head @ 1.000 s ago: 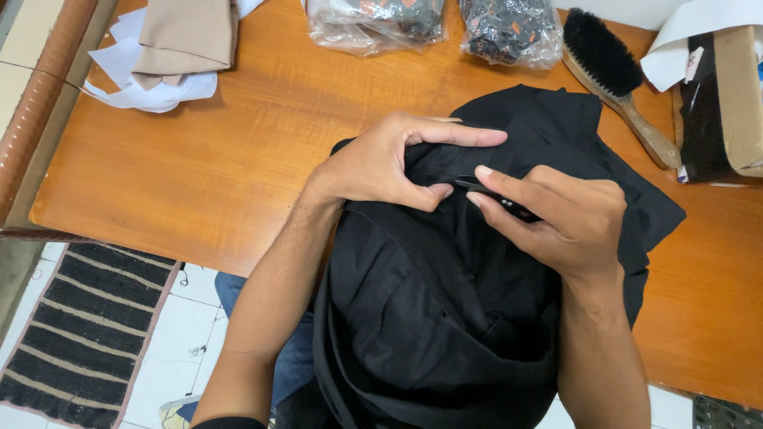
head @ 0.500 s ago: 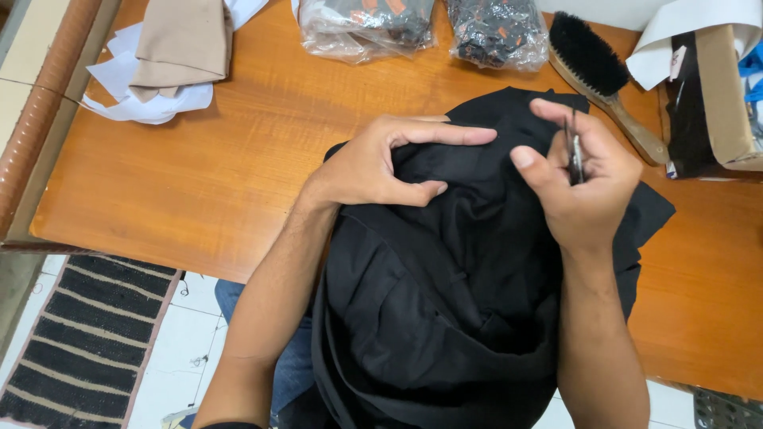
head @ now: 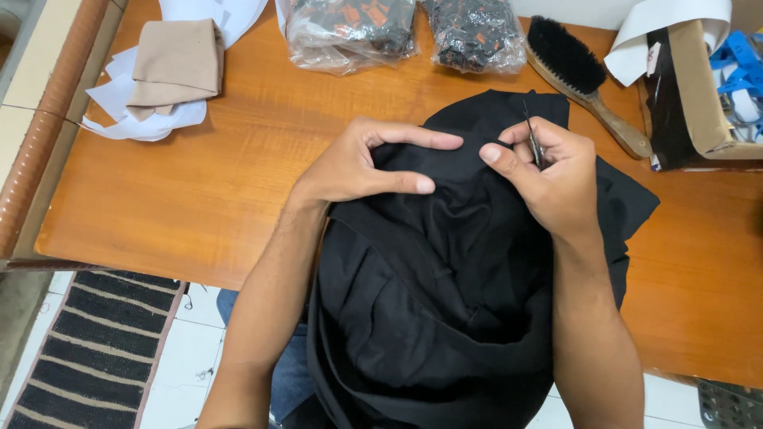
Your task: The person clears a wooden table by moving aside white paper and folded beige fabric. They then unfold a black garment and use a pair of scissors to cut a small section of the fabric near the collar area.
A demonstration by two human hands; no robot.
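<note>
A black garment (head: 445, 302) is draped over the near edge of an orange wooden table (head: 238, 183) above tiled floor. It is pinched by the left hand (head: 358, 163); small snips (head: 532, 135), now raised upright, are gripped by the right hand (head: 548, 171).

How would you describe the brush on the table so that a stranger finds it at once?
Look at the far right part of the orange wooden table, beyond the black garment. The brush lies slantwise between a clear plastic bag and a cardboard box. Only it has black bristles and a wooden handle.
</note>
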